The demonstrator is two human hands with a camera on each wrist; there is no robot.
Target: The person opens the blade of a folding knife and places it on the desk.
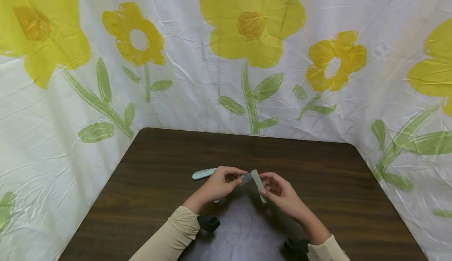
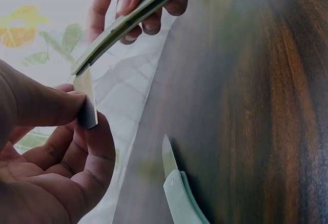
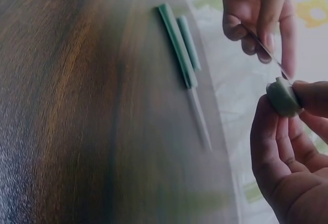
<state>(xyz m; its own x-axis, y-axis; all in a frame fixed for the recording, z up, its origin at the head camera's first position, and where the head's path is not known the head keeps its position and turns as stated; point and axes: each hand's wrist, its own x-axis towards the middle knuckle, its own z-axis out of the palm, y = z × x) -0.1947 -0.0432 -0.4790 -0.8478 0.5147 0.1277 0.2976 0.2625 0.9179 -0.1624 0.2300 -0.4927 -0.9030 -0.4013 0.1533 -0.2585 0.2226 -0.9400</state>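
A folding knife with a pale green handle is held between both hands, its blade swung partly out at an angle. My left hand pinches the blade between thumb and index finger. The handle's far end is gripped by my right hand, thumb against fingers; in the right wrist view the handle appears end-on. On the table beside my left hand lies another knife with a mint handle, blade out. A second mint-coloured piece lies alongside it, partly hidden.
The dark wood-grain table has rounded back corners. A white curtain printed with yellow flowers hangs around its back and sides. Black bands sit on both wrists, below beige sleeves.
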